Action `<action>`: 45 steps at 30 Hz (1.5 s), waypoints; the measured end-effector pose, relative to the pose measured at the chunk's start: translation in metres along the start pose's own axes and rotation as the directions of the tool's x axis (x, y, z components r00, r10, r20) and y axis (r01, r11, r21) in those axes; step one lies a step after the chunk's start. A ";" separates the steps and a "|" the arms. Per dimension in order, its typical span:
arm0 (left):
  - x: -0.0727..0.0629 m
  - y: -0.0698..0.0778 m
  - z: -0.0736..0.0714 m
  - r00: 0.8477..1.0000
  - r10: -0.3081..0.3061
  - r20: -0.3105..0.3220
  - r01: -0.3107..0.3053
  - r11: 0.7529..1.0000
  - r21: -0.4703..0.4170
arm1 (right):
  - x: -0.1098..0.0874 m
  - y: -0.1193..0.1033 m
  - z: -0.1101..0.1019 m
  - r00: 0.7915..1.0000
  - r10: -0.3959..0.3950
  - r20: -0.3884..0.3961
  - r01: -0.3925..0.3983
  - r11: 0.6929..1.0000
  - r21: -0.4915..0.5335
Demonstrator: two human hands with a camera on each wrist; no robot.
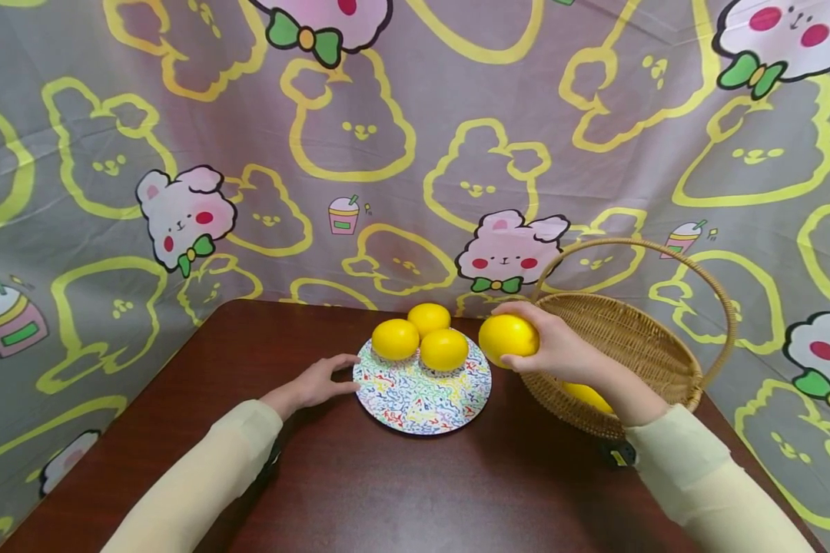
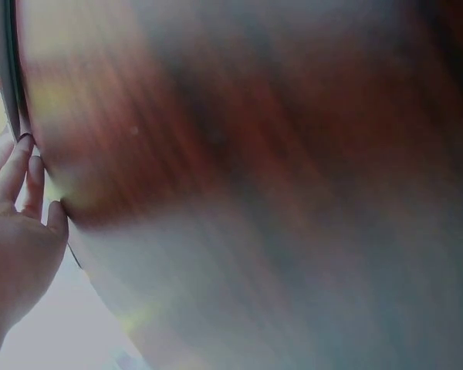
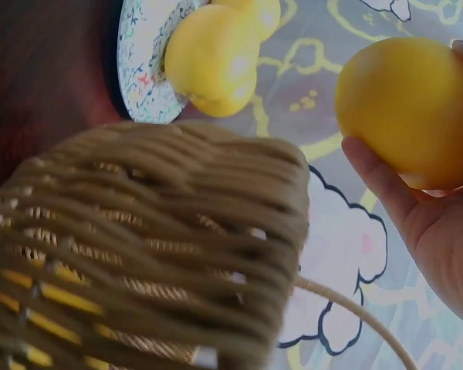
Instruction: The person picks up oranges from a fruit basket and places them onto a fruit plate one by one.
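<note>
My right hand [image 1: 563, 352] grips a yellow lemon [image 1: 508, 340] between thumb and fingers, held up between the plate and the basket. In the right wrist view the thumb lies along the underside of this lemon [image 3: 409, 112]. A round plate [image 1: 415, 411] with a colourful squiggle pattern bears three lemons grouped toward its far side, one of them the left lemon [image 1: 395, 339]. At the plate's left rim my left hand [image 1: 314, 384] has its fingers extended, fingertips right at the edge. The left wrist view shows that hand [image 2: 19, 247] at the far left.
A wicker basket [image 1: 615, 330] with a tall arched handle [image 1: 722, 307] stands tilted at the right. Another lemon [image 1: 586, 396] lies in it, partly hidden by my right forearm. Behind the brown wooden table [image 1: 456, 491] hangs a cartoon-print cloth [image 1: 387, 261].
</note>
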State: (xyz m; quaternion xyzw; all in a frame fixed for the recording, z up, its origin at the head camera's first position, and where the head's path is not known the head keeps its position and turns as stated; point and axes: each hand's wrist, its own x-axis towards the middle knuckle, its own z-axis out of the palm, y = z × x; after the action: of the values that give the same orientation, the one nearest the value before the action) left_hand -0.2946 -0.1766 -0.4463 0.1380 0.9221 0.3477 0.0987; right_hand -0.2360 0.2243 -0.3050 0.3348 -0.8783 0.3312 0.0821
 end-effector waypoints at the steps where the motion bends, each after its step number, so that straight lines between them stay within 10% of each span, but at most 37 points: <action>1: 0.000 0.000 0.000 1.000 -0.002 0.001 0.002 1.000 -0.001 | 0.001 0.000 0.002 1.000 0.002 0.007 -0.002 1.000 0.006; 45: -0.001 0.004 0.000 1.000 -0.001 0.000 0.001 1.000 0.021 | 0.042 0.014 0.086 0.996 -0.060 0.062 0.054 0.993 0.103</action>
State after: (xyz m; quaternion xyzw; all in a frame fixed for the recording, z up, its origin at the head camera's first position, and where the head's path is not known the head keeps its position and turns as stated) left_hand -0.2926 -0.1740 -0.4434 0.1388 0.9257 0.3381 0.0975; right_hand -0.2699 0.1544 -0.3631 0.3740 -0.8528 0.3616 0.0460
